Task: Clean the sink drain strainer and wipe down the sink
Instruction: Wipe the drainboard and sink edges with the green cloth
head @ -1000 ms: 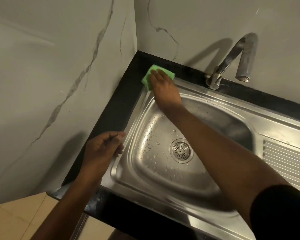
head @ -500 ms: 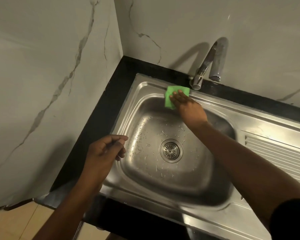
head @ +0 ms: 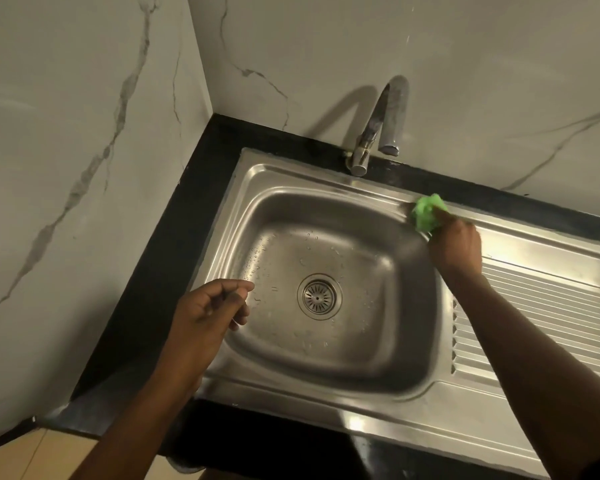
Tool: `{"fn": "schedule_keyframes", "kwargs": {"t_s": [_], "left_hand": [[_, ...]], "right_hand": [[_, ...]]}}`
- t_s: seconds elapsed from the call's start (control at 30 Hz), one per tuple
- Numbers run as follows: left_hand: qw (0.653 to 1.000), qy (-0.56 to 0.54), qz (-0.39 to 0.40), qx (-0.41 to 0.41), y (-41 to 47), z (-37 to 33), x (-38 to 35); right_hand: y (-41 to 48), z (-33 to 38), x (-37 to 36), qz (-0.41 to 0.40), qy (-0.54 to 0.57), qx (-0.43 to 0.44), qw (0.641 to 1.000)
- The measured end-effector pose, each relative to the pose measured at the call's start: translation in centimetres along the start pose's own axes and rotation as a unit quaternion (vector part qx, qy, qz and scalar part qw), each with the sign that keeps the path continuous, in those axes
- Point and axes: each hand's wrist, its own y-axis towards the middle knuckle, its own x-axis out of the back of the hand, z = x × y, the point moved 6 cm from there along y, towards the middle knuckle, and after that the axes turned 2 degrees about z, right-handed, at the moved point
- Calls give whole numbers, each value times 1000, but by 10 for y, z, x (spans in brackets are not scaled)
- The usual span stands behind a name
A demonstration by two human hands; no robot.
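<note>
At the back right corner of the sink (head: 278, 169), gripped a bunched green cloth (head: 427, 212) in the right hand (head: 457, 247), pressed to the rim. Held the left hand (head: 204, 308) loosely curled and empty over the basin's left side, nearer the central drain strainer (head: 319, 296)

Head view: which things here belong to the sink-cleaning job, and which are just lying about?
Job: green cloth, gripped by the right hand at the back rim of the sink; drain strainer.
Not in use: tap; black counter; left hand, holding nothing.
</note>
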Motion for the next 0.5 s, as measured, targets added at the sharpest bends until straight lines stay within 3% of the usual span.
{"fn": "schedule_keyframes", "kwargs": {"t_s": [0.17, 0.3, 0.5], "left_hand": [[1000, 12, 5, 8, 2, 9, 5], [1000, 19, 16, 11, 5, 12, 5], [1000, 5, -8, 28, 6, 11, 9]], "right_hand": [[-2, -26, 22, -147, 81, -129, 977], [4, 3, -11, -61, 75, -134, 986], [8, 90, -44, -46, 116, -86, 988]]}}
